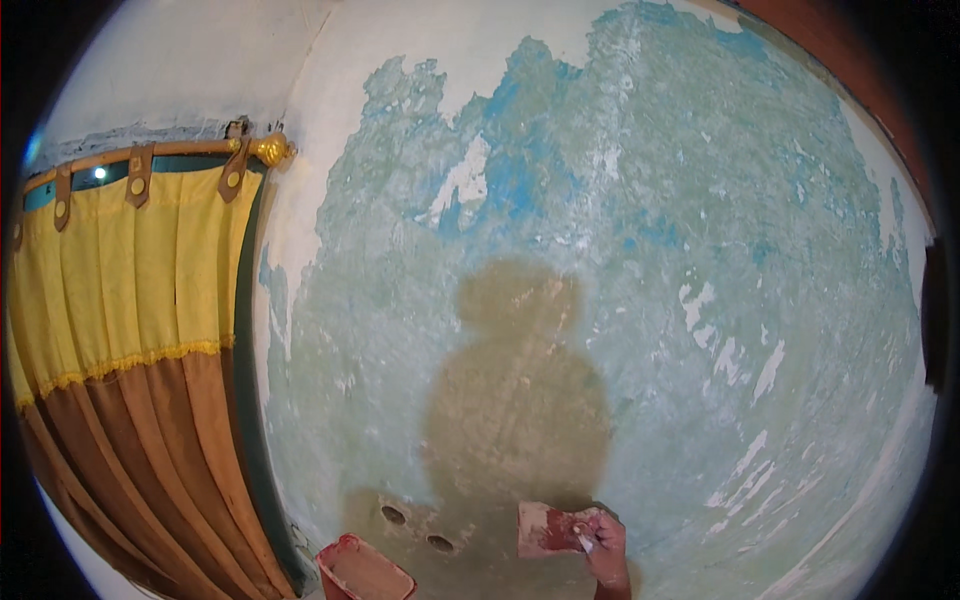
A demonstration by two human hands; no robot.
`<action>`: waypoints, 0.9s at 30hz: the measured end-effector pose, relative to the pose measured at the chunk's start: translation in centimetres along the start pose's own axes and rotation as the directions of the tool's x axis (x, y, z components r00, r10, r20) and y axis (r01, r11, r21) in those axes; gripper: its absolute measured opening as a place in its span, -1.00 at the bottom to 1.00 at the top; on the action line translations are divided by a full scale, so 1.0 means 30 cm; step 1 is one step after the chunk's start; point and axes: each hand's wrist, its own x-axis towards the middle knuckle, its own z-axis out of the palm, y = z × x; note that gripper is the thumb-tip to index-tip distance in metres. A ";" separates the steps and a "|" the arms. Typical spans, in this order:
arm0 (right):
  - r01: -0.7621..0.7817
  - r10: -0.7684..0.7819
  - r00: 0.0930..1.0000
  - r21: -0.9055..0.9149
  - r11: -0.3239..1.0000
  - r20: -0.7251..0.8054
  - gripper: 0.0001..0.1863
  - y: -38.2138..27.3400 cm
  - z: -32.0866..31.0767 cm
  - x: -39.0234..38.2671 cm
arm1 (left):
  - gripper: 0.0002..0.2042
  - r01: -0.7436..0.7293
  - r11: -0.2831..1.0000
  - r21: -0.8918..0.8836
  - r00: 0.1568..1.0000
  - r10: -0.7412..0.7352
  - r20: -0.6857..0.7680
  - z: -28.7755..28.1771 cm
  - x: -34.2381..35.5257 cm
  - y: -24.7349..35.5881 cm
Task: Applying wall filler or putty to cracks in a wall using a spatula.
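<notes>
My right hand (606,545) is closed around a wide, flat putty knife (543,530), low in front of the wall. The knife's reddish blade is smeared with pale paste and points left, close to the wall; whether it touches I cannot tell. Down at the lower edge, to the left, is a red rectangular tub (349,542) with a smooth pinkish-beige paste (370,576) in it. What holds the tub up is out of the picture, and my left hand does not show. The wall (350,300) has patchy grey-green, blue and white layers.
Left of the wall hangs a yellow and brown curtain (130,280) on a rod with a gold ball end (272,150). Two round holes, an upper one (393,515) and a lower one (439,543), open in the wall between tub and knife. A dark object (936,315) borders the right side.
</notes>
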 end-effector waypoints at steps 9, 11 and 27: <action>-0.004 0.012 0.978 0.036 0.999 -0.209 -0.91 0.118 -0.022 -0.025 | -0.53 -0.728 -0.275 0.628 0.661 -0.039 0.750 0.181 0.094 0.049; 0.023 -0.021 0.972 0.004 1.000 -0.235 -0.92 0.114 -0.011 -0.024 | -0.55 -0.760 -0.307 0.573 0.622 -0.085 0.778 0.193 0.113 0.067; 0.013 -0.040 0.960 -0.099 0.995 -0.276 -0.92 0.090 0.008 0.002 | -0.71 -0.071 0.731 0.679 0.923 0.306 -0.232 0.291 0.047 0.048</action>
